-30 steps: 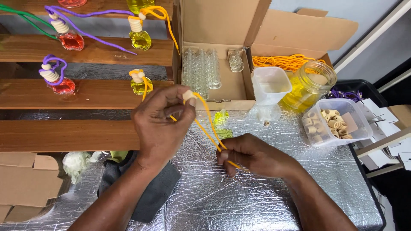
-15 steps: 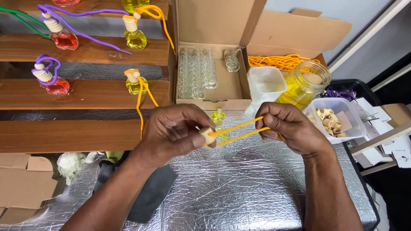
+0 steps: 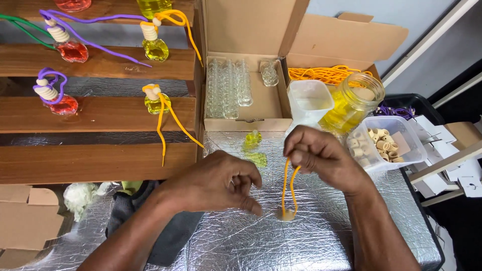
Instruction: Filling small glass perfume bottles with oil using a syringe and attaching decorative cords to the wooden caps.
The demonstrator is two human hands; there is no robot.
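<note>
My right hand (image 3: 321,158) pinches the top of a looped orange cord (image 3: 287,186) that hangs down to a small wooden cap (image 3: 286,215) resting on the silver foil surface (image 3: 281,246). My left hand (image 3: 216,183) hovers just left of the cord with fingers curled, holding nothing that I can see. A small bottle of yellow liquid (image 3: 252,140) stands on the foil behind my hands, with a second yellow bottle (image 3: 258,159) lying beside it.
Wooden steps (image 3: 95,113) at left carry finished bottles with yellow (image 3: 155,47) and red liquid (image 3: 63,103). An open cardboard box (image 3: 261,103) holds empty glass bottles (image 3: 228,85). A plastic cup (image 3: 310,100), jar of yellow liquid (image 3: 354,100) and tub of wooden caps (image 3: 384,143) stand at right.
The cord was stretched sideways between both hands. Now my left hand has let go and my right hand holds the loop upright with the cap dangling onto the foil.
</note>
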